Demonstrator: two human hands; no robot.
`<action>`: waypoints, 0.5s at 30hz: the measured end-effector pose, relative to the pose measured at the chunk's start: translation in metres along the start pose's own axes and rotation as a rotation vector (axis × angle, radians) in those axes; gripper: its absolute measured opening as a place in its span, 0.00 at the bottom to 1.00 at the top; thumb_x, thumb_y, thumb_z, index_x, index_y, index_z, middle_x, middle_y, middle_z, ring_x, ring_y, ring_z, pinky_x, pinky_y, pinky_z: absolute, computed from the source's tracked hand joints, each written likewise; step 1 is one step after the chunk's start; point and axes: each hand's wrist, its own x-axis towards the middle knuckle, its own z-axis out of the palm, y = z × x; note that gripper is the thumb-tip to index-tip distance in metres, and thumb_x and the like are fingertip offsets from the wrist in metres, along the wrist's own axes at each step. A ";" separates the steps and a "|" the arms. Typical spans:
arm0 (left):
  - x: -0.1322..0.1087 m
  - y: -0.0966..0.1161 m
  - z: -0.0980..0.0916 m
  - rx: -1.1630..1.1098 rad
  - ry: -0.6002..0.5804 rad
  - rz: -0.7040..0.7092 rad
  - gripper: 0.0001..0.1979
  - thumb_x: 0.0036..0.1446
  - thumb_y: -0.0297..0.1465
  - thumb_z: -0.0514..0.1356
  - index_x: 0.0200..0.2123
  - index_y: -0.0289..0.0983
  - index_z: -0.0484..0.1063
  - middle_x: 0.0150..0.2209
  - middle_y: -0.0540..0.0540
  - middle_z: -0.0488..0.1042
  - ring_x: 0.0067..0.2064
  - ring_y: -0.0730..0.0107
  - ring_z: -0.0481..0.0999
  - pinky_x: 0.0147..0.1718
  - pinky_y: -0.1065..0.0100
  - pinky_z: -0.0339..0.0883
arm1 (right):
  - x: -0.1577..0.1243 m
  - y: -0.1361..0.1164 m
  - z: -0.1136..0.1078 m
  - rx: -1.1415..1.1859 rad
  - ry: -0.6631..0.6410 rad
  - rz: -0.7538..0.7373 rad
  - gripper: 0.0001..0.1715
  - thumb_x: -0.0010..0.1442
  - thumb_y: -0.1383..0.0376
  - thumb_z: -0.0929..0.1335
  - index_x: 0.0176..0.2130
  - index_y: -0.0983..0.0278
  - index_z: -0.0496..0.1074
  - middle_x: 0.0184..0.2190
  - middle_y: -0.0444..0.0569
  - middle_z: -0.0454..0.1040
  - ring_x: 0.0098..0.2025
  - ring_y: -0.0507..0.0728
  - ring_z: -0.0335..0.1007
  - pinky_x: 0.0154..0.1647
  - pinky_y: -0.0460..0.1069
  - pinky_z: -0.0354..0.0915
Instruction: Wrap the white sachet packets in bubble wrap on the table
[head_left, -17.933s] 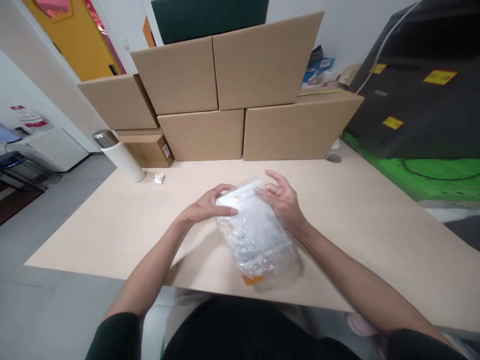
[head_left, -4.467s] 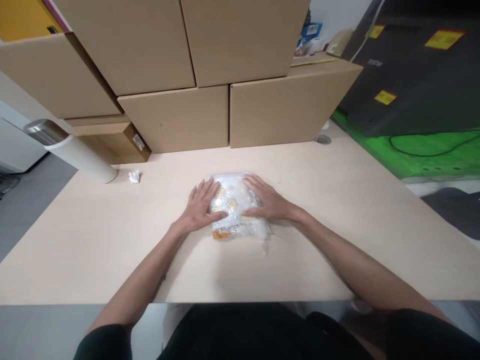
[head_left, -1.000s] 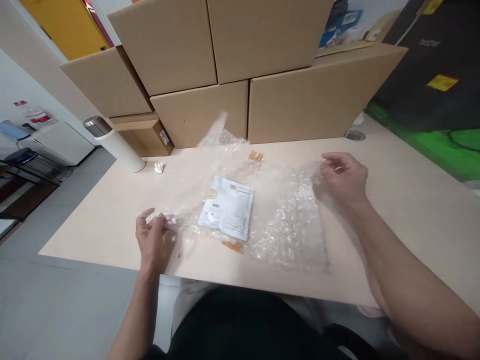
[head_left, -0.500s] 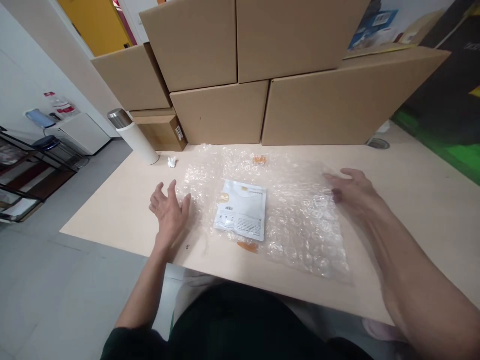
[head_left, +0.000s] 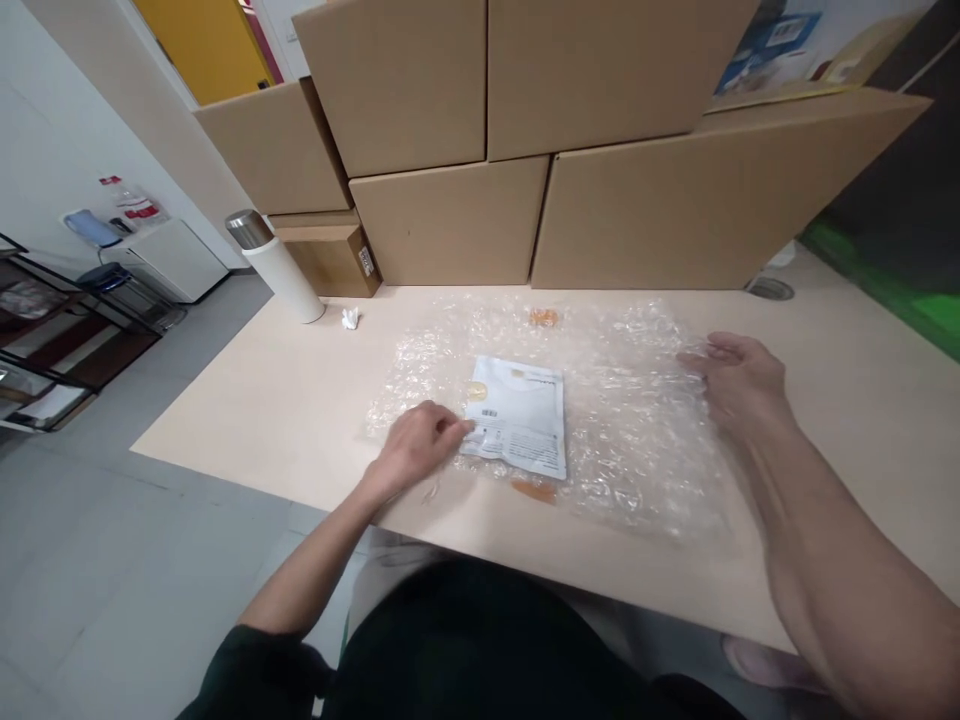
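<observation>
A flat white pouch [head_left: 517, 415] with printed text and a barcode lies on a spread sheet of clear bubble wrap [head_left: 630, 440]. My left hand [head_left: 421, 442] is closed, thumb and fingertips pinched at the pouch's lower left edge. Over at the sheet's right edge, my right hand [head_left: 744, 385] has its fingers closed on the bubble wrap. Strips of orange-brown tape [head_left: 544, 317] show at the far and near sides of the sheet.
Cardboard boxes [head_left: 450, 230] are stacked along the back of the table [head_left: 247, 410]. A white thermos with a steel cap [head_left: 289, 285] stands at the back left, beside a crumpled bit of white paper [head_left: 350, 318]. A roll of tape [head_left: 771, 288] lies at the back right.
My left hand has come in from the left to the pouch's edge and its fingers have closed. The bubble wrap and pouch have shifted slightly right, along with my right hand.
</observation>
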 end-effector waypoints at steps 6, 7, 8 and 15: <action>0.022 -0.013 0.015 -0.247 -0.051 -0.090 0.11 0.55 0.37 0.58 0.26 0.36 0.71 0.24 0.50 0.71 0.26 0.72 0.67 0.24 0.71 0.56 | -0.010 -0.006 0.000 -0.050 -0.021 -0.022 0.24 0.35 0.72 0.79 0.29 0.61 0.66 0.30 0.41 0.66 0.32 0.50 0.65 0.39 0.50 0.66; 0.020 -0.020 0.013 -0.296 -0.043 -0.100 0.10 0.55 0.37 0.58 0.26 0.36 0.70 0.24 0.51 0.69 0.25 0.73 0.66 0.23 0.71 0.55 | -0.010 -0.007 0.000 -0.060 -0.023 -0.022 0.24 0.36 0.71 0.79 0.29 0.61 0.66 0.30 0.41 0.66 0.32 0.50 0.65 0.39 0.50 0.66; 0.019 -0.026 0.010 -0.333 -0.023 -0.111 0.10 0.54 0.37 0.58 0.26 0.36 0.69 0.23 0.51 0.69 0.24 0.74 0.65 0.23 0.71 0.55 | -0.010 -0.007 0.000 -0.074 -0.022 -0.025 0.23 0.36 0.70 0.79 0.29 0.61 0.66 0.30 0.42 0.67 0.31 0.51 0.65 0.38 0.51 0.66; 0.014 -0.026 -0.001 -0.343 -0.188 -0.075 0.20 0.60 0.44 0.55 0.22 0.37 0.66 0.18 0.53 0.62 0.20 0.75 0.60 0.20 0.71 0.51 | -0.007 -0.004 -0.001 -0.158 -0.031 -0.049 0.24 0.36 0.65 0.80 0.29 0.61 0.67 0.30 0.42 0.67 0.32 0.52 0.65 0.41 0.54 0.66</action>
